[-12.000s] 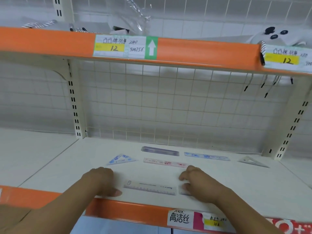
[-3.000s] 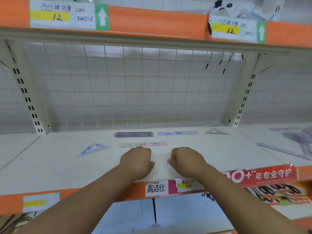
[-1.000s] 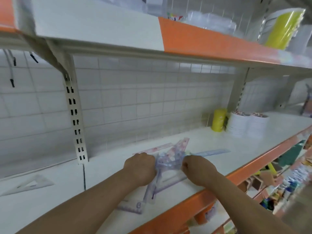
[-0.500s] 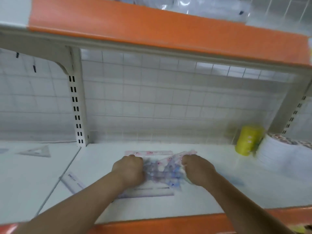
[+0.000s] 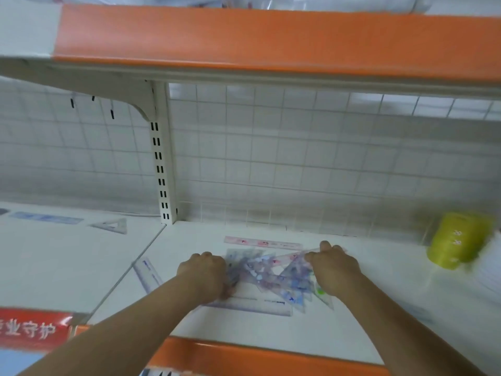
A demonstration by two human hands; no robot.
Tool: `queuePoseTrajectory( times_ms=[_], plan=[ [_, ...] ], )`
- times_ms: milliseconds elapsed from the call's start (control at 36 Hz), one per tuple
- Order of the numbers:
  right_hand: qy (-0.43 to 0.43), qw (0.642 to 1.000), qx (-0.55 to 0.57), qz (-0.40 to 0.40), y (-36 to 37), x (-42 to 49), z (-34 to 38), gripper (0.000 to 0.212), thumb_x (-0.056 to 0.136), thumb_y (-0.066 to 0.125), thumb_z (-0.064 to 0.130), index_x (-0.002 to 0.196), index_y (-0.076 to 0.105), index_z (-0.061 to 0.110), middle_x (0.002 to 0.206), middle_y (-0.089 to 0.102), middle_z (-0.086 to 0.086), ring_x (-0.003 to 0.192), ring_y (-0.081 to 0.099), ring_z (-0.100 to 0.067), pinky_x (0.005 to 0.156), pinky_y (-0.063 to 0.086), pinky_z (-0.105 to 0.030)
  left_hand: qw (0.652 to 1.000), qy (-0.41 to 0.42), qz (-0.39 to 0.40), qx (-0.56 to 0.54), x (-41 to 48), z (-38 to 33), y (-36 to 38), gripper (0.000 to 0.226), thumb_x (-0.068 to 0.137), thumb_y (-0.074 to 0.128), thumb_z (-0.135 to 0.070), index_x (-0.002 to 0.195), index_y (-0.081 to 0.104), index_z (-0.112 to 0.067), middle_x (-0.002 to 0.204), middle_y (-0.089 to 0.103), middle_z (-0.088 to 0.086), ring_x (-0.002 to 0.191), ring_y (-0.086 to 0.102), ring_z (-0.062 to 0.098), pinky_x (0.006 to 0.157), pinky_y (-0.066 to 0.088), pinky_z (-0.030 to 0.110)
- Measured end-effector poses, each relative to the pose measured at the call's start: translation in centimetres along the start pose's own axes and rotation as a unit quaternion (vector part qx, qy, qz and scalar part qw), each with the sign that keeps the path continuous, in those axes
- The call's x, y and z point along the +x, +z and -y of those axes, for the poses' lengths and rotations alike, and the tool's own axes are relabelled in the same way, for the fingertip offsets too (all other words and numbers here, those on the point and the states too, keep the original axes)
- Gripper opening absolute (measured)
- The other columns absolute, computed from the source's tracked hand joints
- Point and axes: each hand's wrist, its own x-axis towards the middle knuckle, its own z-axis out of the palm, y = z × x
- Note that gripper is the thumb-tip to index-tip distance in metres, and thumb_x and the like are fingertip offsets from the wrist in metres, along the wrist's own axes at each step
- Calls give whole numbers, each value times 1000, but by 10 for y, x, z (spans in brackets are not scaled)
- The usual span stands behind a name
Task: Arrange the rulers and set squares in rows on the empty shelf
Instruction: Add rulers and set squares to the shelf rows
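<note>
A loose pile of clear rulers and set squares lies on the white shelf. My left hand presses on the pile's left side and my right hand on its right side, both with fingers curled onto the plastic. A pink ruler lies flat just behind the pile. One clear ruler lies at an angle to the left, near the shelf joint. On the neighbouring shelf at the left sit a blue ruler and a clear set square.
A yellow roll stands at the back right, beside a blurred white stack. An upright post divides the two shelf bays. An orange-edged shelf hangs overhead, and a wire grid backs the shelf.
Over the last seconds my view and hands left the arranged bay and came to the pile on the right. In the last half second my hands stay on the pile with little movement.
</note>
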Motion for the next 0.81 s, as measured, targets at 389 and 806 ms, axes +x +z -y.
queuePoseTrajectory(
  times_ms=[389, 806],
  plan=[
    [-62, 996, 55, 15, -1, 8, -14, 66, 84, 41, -8, 141, 35, 25, 128, 43, -6, 120, 40, -24, 93, 43, -32, 1000, 2, 0, -17, -1, -4, 0, 27, 95, 43, -17, 121, 48, -8, 124, 55, 9, 113, 54, 25, 87, 44, 30],
    [-62, 988, 128, 52, -5, 10, -16, 49, 86, 41, -9, 120, 45, 26, 111, 35, 1, 100, 34, -15, 89, 40, -28, 998, 56, -1, -36, -7, -3, -2, 30, 97, 43, -16, 125, 47, -7, 126, 43, 14, 111, 54, 31, 90, 45, 33]
  ],
)
